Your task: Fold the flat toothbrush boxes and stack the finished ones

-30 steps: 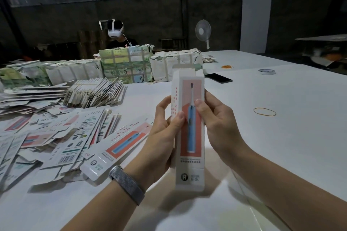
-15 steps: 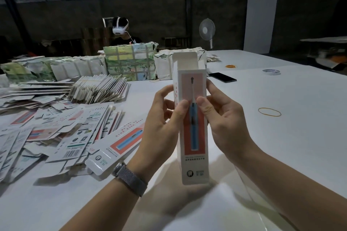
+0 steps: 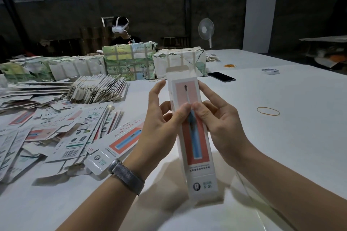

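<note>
The left hand point(image 3: 159, 124) and right hand point(image 3: 217, 118) both pinch one toothbrush box point(image 3: 193, 137), thumbs meeting on its front, holding it upright above the tabletop point(image 3: 281, 146) near its front edge. Flat boxes point(image 3: 62, 127) lie scattered toward the left edge, a rubber band point(image 3: 268, 111) toward the right.

We are looking at a dim scene: the far wall point(image 3: 169, 11) at twelve o'clock is sinking into near-black, while the white table point(image 3: 281, 137) is glowing a muted grey. Light is falling from above, casting a soft shadow under the held box point(image 3: 193, 137) toward six o'clock. The wide lens is bending the table edge at three o'clock (noticeably so). The forearms at five and seven o'clock are blurring slightly, and print on the scattered flat boxes point(image 3: 56, 133) is smearing.
</note>
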A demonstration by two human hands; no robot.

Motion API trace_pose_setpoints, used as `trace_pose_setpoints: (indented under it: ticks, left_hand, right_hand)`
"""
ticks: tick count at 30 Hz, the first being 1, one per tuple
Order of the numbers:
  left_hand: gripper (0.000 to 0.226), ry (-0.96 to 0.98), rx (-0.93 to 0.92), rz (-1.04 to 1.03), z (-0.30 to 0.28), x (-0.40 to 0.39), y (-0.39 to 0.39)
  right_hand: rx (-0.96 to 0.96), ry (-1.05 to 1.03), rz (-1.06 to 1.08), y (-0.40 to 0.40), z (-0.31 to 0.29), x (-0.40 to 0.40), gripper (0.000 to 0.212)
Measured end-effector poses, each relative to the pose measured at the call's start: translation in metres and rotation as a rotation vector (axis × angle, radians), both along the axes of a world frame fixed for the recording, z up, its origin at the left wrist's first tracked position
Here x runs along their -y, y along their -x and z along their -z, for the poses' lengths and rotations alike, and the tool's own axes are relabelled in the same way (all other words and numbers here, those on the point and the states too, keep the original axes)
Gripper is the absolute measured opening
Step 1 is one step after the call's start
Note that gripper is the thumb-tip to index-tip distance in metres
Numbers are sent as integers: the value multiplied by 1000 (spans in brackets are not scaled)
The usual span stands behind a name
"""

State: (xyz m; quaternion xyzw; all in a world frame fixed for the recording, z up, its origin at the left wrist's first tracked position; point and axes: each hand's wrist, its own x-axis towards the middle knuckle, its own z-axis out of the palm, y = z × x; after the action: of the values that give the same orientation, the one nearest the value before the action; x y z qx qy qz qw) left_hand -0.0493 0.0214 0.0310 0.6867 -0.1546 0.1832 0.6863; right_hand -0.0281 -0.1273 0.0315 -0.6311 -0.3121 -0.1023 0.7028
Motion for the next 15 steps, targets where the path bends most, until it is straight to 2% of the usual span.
trace_pose_setpoints:
  ticks: [4, 15]
  left_hand:
    - [73, -45, 51, -21, -3, -3, 1]
    - [60, -98, 12, 71, -5, -3, 6]
  right_hand:
    - [-10, 16, -33, -1, -1, 1, 44]
    - [-24, -1, -14, -4, -6, 6, 33]
